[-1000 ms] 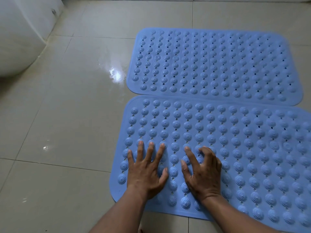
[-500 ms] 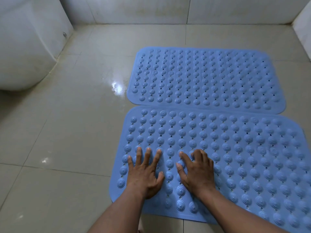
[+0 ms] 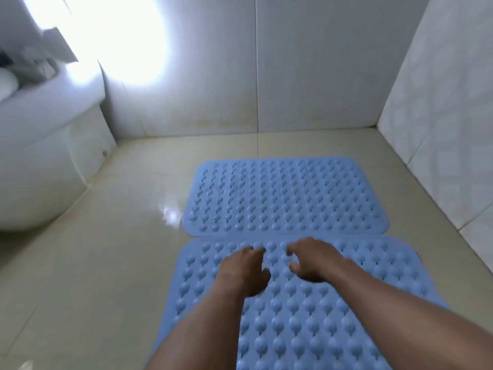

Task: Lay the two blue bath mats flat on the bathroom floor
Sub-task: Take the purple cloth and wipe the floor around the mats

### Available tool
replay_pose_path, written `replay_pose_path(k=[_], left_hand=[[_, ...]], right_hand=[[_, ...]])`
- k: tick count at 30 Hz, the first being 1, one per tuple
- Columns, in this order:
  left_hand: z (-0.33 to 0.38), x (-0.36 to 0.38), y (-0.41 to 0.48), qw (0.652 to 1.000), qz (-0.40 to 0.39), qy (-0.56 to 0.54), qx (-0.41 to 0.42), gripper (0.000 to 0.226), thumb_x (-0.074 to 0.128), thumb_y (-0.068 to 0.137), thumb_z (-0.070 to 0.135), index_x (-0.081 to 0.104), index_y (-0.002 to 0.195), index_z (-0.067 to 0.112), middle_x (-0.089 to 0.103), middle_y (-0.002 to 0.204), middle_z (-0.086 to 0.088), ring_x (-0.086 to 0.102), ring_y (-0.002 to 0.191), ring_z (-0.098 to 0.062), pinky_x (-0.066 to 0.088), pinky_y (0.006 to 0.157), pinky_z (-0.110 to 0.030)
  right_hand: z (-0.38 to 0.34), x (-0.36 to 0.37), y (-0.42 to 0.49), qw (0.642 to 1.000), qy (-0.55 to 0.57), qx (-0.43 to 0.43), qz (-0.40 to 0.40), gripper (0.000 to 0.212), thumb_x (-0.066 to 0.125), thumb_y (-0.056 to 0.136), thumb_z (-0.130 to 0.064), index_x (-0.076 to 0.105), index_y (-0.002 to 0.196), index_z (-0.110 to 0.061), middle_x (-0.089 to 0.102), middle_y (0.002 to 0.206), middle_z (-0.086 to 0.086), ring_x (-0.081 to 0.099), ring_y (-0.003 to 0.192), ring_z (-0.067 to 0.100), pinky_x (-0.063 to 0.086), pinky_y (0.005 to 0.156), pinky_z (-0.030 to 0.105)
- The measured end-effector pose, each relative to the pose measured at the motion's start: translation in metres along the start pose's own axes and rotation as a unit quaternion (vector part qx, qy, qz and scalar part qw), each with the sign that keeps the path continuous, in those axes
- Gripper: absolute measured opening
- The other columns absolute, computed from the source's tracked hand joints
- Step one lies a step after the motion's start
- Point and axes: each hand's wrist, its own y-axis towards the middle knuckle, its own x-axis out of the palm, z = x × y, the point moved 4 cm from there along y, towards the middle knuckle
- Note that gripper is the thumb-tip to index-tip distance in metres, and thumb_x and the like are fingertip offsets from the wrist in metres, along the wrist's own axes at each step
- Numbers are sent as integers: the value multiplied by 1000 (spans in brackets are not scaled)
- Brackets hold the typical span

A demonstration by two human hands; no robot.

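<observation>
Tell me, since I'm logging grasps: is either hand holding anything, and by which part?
Nothing is held. The left hand and right hand are open, fingers loosely curled, over the near mat.

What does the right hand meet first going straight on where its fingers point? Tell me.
Probably the far blue mat: the right hand, over the near blue mat, points that way. Depth is unclear.

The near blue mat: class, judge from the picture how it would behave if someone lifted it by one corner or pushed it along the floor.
The near mat would probably flop and drape: it looks thin and lies flat against the floor tiles. It seems light for its size, since it is perforated. Pushed, it might slide, as the tiles look glossy.
</observation>
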Motion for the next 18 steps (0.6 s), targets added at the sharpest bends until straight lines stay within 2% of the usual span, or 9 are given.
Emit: replay_pose_path(k=[5, 9, 13, 18], left_hand=[[29, -161, 26, 994, 92, 54, 31, 71, 51, 98, 47, 19, 160, 31, 36, 161, -7, 43, 141, -32, 43, 110, -48], [50, -297, 15, 977, 193, 87, 36, 76, 53, 96, 49, 15, 160, 36, 37, 160, -7, 41, 143, -32, 41, 112, -47], [71, -412, -4, 957, 266, 101, 46, 79, 49, 92, 58, 11, 159, 42, 36, 162, -3, 38, 145, -31, 38, 114, -52], [101, -504, -36, 933, 339, 94, 73, 79, 52, 93, 59, 12, 159, 42, 34, 163, -4, 36, 147, -30, 35, 117, -48]], right_hand=[[28, -160, -6, 994, -9, 10, 112, 50, 56, 95, -42, 48, 142, -29, 52, 146, 6, 52, 129, 28, 43, 103, 39], [32, -290, -39, 975, -10, -1, 222, 52, 60, 92, -44, 50, 141, -30, 57, 141, 8, 55, 125, 30, 44, 103, 36], [27, -398, -85, 949, 2, -26, 313, 51, 62, 90, -43, 53, 139, -30, 60, 136, 7, 57, 122, 29, 46, 103, 37], [26, -487, -131, 914, 15, -37, 404, 54, 63, 85, -46, 54, 137, -33, 61, 133, 8, 58, 120, 28, 47, 103, 42]])
